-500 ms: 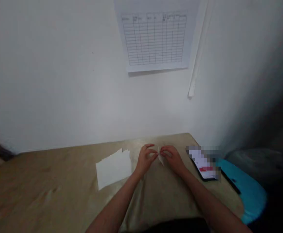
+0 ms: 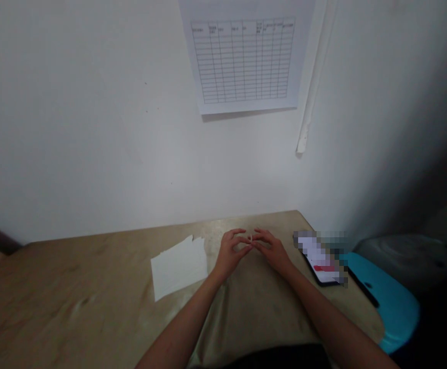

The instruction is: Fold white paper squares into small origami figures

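Observation:
A small, narrow piece of white paper [image 2: 251, 239] is pinched between the fingertips of both hands, over the far half of the table. My left hand [image 2: 230, 252] closes thumb and forefinger on it from the left, the other fingers curved. From the right, my right hand [image 2: 274, 251] grips the same piece, its fingertips almost touching the left ones. Fingers cover most of the paper. To the left of my left hand, a larger white paper stack [image 2: 179, 269] with a ragged upper edge lies on the table.
The brown-covered table [image 2: 92, 287] meets a white wall. A phone [image 2: 325, 266], partly blurred out, lies at the right edge, with a dark pen-like stick [image 2: 365, 289] beyond it. A turquoise stool or chair seat [image 2: 396, 297] stands alongside. A printed table sheet [image 2: 246, 64] hangs on the wall.
The paper between my fingers has turned or folded; its pointed lower end no longer shows. My hands have drawn closer together at the fingertips. The paper stack and phone stay put.

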`<state>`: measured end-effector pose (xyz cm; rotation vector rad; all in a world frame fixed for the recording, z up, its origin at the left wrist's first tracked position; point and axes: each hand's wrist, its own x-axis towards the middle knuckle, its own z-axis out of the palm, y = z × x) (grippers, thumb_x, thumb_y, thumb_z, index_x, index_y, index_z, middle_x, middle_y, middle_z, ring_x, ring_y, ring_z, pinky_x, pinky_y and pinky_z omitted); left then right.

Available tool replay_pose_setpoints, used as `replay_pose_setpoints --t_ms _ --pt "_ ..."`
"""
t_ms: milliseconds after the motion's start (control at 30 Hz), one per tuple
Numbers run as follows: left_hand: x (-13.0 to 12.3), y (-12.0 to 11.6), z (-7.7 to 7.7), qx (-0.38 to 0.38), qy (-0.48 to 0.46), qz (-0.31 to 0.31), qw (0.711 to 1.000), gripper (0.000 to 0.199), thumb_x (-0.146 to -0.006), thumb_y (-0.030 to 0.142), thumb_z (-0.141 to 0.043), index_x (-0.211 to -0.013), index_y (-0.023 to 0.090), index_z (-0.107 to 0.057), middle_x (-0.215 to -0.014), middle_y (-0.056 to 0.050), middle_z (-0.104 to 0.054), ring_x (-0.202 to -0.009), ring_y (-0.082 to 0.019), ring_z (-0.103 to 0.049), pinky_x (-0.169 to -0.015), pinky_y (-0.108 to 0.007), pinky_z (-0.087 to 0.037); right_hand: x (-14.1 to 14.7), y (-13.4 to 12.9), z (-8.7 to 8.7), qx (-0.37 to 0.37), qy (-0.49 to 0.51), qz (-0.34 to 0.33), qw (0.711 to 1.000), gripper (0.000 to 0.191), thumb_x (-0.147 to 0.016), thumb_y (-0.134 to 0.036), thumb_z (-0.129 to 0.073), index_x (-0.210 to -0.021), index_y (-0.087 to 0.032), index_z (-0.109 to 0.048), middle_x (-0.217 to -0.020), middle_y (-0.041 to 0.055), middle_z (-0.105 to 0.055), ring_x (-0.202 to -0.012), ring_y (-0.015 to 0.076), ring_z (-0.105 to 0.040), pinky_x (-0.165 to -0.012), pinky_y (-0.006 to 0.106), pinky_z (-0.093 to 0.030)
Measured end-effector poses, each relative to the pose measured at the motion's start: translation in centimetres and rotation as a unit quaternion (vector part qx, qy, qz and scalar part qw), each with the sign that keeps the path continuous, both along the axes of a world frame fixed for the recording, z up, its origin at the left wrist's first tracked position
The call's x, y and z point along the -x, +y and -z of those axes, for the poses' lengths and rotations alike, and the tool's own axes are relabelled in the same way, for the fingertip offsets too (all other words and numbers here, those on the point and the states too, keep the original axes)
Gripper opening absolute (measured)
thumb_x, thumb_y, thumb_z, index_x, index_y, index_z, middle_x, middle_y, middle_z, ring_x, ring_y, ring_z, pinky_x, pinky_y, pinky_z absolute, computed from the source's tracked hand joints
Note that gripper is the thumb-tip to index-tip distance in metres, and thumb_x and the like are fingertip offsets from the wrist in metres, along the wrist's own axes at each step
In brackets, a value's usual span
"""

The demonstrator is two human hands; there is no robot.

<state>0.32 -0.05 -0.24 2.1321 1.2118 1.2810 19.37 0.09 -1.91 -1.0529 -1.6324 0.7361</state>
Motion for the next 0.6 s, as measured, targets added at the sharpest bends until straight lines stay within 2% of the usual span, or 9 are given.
replay_pose_setpoints --t_ms 133,367,600 --pt "0.06 0.21 0.29 -0.007 0.004 0.006 1.000 0.009 -0.079 0.028 -0.077 -0.089 0.029 -0.077 -0.122 -0.004 -0.065 -0.120 -0.023 -0.056 -0.108 -0.046 -0.042 -0.02 0.06 0.01 -0.014 -0.014 0.007 1.000 0.021 -0.084 -0.044 -0.068 -0.094 -0.027 -0.076 -0.120 0.0077 -0.069 -0.124 0.0273 -0.057 -0.111 0.050 -0.037" --pt "0.01 0.31 0.39 -0.009 0.008 0.002 1.000 0.009 -0.079 0.027 -0.077 -0.087 0.030 -0.077 -0.121 -0.003 -0.066 -0.118 -0.023 -0.058 -0.107 -0.047 -0.043 0.00 0.15 0.34 -0.023 -0.007 0.008 1.000 0.022 -0.083 -0.044 -0.069 -0.096 -0.027 -0.075 -0.113 0.0069 -0.072 -0.122 0.0262 -0.057 -0.108 0.047 -0.040" --pt "-0.20 0.19 0.20 0.001 0.002 -0.018 1.000 0.005 -0.079 0.024 -0.075 -0.083 0.028 -0.077 -0.116 -0.003 -0.068 -0.113 -0.022 -0.060 -0.106 -0.046 -0.044 -0.03 0.17 0.34 -0.016 -0.011 0.018 1.000 0.019 -0.083 -0.039 -0.068 -0.093 -0.026 -0.075 -0.114 0.0079 -0.072 -0.118 0.0261 -0.060 -0.107 0.048 -0.040"
